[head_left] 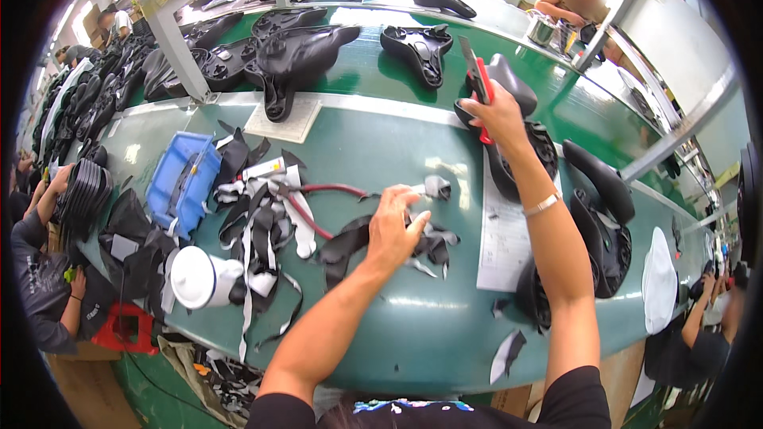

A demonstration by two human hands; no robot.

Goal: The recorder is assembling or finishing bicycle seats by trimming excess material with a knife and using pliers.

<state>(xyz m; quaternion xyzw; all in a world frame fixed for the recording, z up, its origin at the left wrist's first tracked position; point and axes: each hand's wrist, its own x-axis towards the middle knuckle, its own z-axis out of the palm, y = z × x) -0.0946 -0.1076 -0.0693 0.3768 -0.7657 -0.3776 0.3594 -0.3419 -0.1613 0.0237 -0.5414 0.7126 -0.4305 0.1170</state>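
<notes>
My right hand (502, 115) is raised toward the far right side of the bench, closed around a red utility knife (482, 79) whose blade points up and away. Just beyond and beneath it lie black bicycle saddles, one a rounded saddle (514, 83) partly covered by my hand. My left hand (391, 230) is open, fingers spread, over dark fabric scraps (347, 242) at mid-bench; whether it touches them I cannot tell. To its left is a tool with red handles (334, 188), its head buried among black and white trimmed strips (258, 226).
A blue plastic bin (179, 191) and a white enamel mug (195, 276) stand left. Printed sheets (502, 246) lie beside saddles (608, 246) at right. Behind a metal frame post (171, 32), a green surface (358, 63) carries more saddles. Other people work at both sides and across.
</notes>
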